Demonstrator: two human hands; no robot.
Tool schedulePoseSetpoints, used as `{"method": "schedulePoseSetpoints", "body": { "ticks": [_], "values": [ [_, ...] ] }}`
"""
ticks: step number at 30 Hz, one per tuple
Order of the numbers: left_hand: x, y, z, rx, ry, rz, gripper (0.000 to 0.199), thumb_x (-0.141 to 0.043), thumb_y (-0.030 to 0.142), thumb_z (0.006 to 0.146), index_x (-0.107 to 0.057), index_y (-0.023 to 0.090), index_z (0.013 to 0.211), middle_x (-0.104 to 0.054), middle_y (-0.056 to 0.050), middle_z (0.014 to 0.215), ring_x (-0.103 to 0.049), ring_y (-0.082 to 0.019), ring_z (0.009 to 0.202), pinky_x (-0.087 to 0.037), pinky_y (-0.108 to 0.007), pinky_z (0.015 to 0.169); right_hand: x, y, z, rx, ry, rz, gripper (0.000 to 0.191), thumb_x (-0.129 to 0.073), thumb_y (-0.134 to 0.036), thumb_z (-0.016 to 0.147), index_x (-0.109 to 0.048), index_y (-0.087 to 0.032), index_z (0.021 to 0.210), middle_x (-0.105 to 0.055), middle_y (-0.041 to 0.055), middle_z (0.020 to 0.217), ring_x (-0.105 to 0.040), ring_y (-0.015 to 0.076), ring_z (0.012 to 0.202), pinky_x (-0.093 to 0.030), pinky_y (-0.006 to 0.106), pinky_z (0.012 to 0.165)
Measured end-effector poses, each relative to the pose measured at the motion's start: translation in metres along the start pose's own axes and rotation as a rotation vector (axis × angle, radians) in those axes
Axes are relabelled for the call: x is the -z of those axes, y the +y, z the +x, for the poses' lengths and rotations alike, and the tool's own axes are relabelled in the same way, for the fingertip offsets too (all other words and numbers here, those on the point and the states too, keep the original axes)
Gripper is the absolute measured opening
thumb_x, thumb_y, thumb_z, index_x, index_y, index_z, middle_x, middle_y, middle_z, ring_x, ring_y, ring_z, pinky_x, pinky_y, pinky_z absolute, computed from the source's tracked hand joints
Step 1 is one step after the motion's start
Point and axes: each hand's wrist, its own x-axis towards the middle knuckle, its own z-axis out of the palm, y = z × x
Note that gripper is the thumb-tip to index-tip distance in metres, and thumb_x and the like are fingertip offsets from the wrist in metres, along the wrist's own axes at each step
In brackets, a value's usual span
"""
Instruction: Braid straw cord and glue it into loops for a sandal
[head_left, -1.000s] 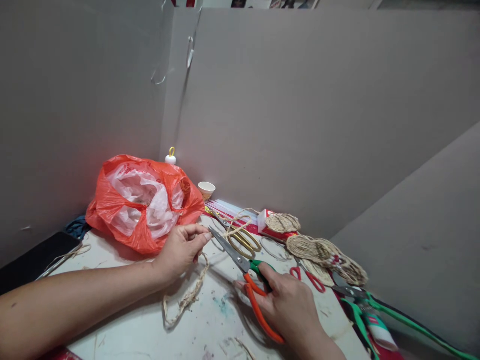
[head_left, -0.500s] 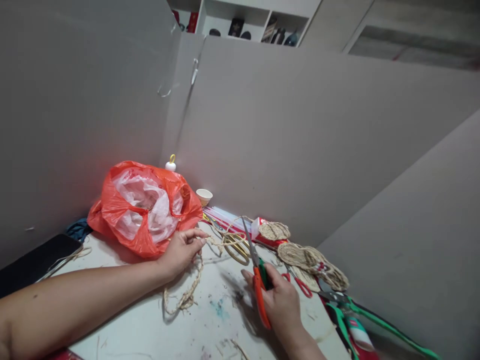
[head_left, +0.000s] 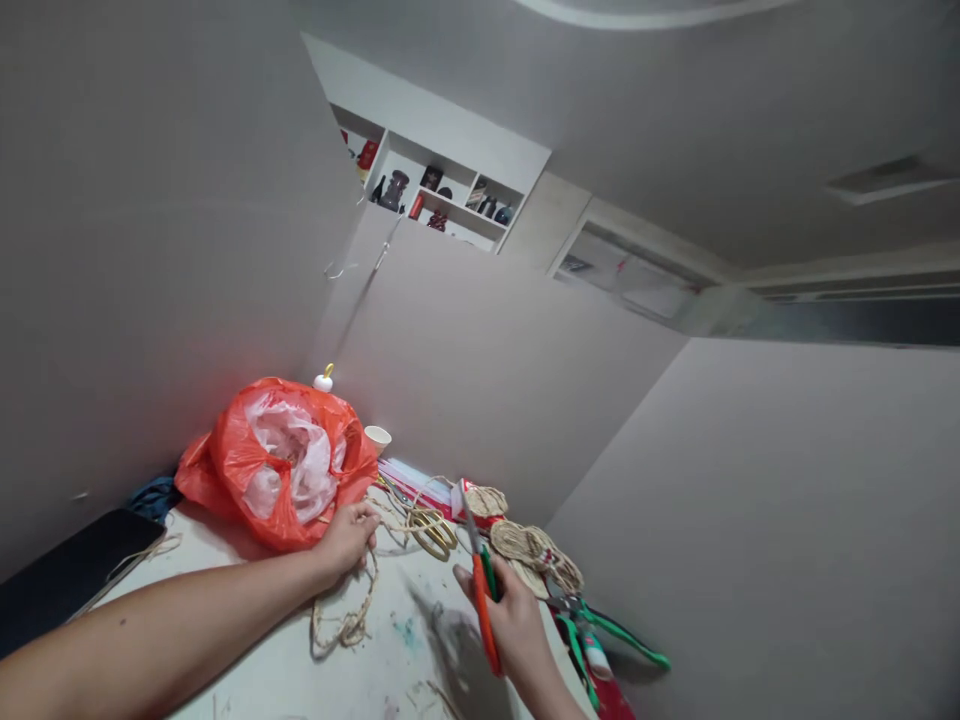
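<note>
My left hand is closed in a pinch on a braided straw cord. One length of it hangs down to the table in a loop, and a thinner strand runs right from the fingers. My right hand grips scissors with orange and green handles; their blades point up and look closed. Beyond the strand lie gold-handled scissors. Woven straw soles are piled just past my right hand.
A red plastic bag with white plastic inside stands at the left, a paper cup behind it. Green-handled shears and a small bottle lie at the right edge. Grey partitions enclose the table. A dark flat object lies far left.
The head view has tilted upward, showing more shelf and ceiling. My left hand's fingers look more curled around the cord. The right hand still holds the scissors upright.
</note>
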Motion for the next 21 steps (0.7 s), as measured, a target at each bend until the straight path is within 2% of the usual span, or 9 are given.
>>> {"method": "schedulePoseSetpoints", "body": {
  "ticks": [2,4,6,7,9,11,14,18,21],
  "values": [
    [0.002,0.005,0.002,0.055,-0.014,-0.05,0.024,-0.054,0.038,0.084,-0.052,0.015,0.077,-0.046,0.008,0.052,-0.034,-0.003,0.032,-0.026,-0.017,0.035,-0.011,0.0,-0.01,-0.061,0.033,0.1,0.036,-0.071,-0.049,0.064,-0.048,-0.022,0.063,-0.047,-0.007,0.045,-0.043,0.0117,0.04,-0.034,0.022,0.04],
    [0.003,0.01,0.003,0.126,-0.041,-0.093,0.022,-0.051,0.035,0.089,-0.055,0.013,0.085,-0.052,0.004,0.063,-0.042,-0.004,0.041,-0.036,-0.018,0.041,-0.029,0.0,-0.016,-0.109,0.06,0.213,0.037,-0.065,-0.053,0.07,-0.044,-0.023,0.07,-0.046,-0.0087,0.045,-0.041,0.0108,0.036,-0.031,0.021,0.035],
    [0.003,0.014,0.003,0.188,-0.086,-0.12,0.023,-0.052,0.033,0.09,-0.058,0.012,0.097,-0.059,-0.001,0.081,-0.055,-0.008,0.059,-0.048,-0.023,0.053,-0.053,-0.001,-0.018,-0.128,0.074,0.328,0.038,-0.067,-0.052,0.07,-0.042,-0.023,0.073,-0.053,-0.0065,0.052,-0.051,0.0123,0.043,-0.037,0.021,0.037],
    [0.003,0.016,0.001,0.213,-0.111,-0.129,0.023,-0.052,0.033,0.09,-0.058,0.012,0.1,-0.06,-0.002,0.085,-0.056,-0.01,0.064,-0.049,-0.024,0.056,-0.064,0.0,-0.018,-0.133,0.085,0.379,0.038,-0.069,-0.05,0.07,-0.042,-0.023,0.075,-0.057,-0.0049,0.058,-0.056,0.0131,0.05,-0.042,0.021,0.043],
    [0.001,0.019,-0.004,0.246,-0.164,-0.146,0.021,-0.053,0.031,0.089,-0.058,0.012,0.094,-0.059,0.0,0.077,-0.053,-0.008,0.057,-0.046,-0.022,0.051,-0.085,0.001,-0.02,-0.139,0.106,0.463,0.037,-0.07,-0.046,0.07,-0.043,-0.023,0.078,-0.062,-0.0024,0.071,-0.063,0.0142,0.064,-0.049,0.023,0.053],
    [-0.003,0.02,-0.01,0.263,-0.224,-0.161,0.02,-0.055,0.029,0.087,-0.057,0.012,0.078,-0.051,0.004,0.059,-0.042,-0.005,0.042,-0.036,-0.018,0.042,-0.098,0.005,-0.021,-0.146,0.124,0.515,0.035,-0.07,-0.044,0.072,-0.043,-0.022,0.08,-0.064,-0.001,0.076,-0.065,0.0149,0.069,-0.051,0.024,0.056],
    [-0.009,0.018,-0.017,0.279,-0.331,-0.182,0.02,-0.061,0.029,0.078,-0.054,0.014,0.066,-0.046,0.006,0.048,-0.033,-0.004,0.034,-0.029,-0.017,0.037,-0.101,0.014,-0.024,-0.131,0.136,0.546,0.033,-0.071,-0.04,0.072,-0.045,-0.021,0.08,-0.065,-0.0003,0.076,-0.067,0.0163,0.072,-0.053,0.027,0.061],
    [-0.013,0.008,-0.02,0.31,-0.459,-0.206,0.02,-0.067,0.031,0.067,-0.061,0.014,0.075,-0.055,0.004,0.053,-0.036,-0.004,0.035,-0.03,-0.018,0.038,-0.09,0.021,-0.025,-0.093,0.144,0.558,0.034,-0.073,-0.037,0.071,-0.045,-0.021,0.081,-0.065,-0.0007,0.079,-0.067,0.0159,0.072,-0.053,0.027,0.064],
    [-0.014,0.001,-0.021,0.335,-0.515,-0.217,0.023,-0.07,0.031,0.062,-0.062,0.014,0.076,-0.056,0.004,0.053,-0.037,-0.005,0.035,-0.029,-0.019,0.038,-0.086,0.021,-0.025,-0.082,0.131,0.577,0.034,-0.073,-0.035,0.071,-0.043,-0.021,0.08,-0.062,-0.0028,0.076,-0.065,0.0136,0.068,-0.052,0.026,0.064]
  ]
}}
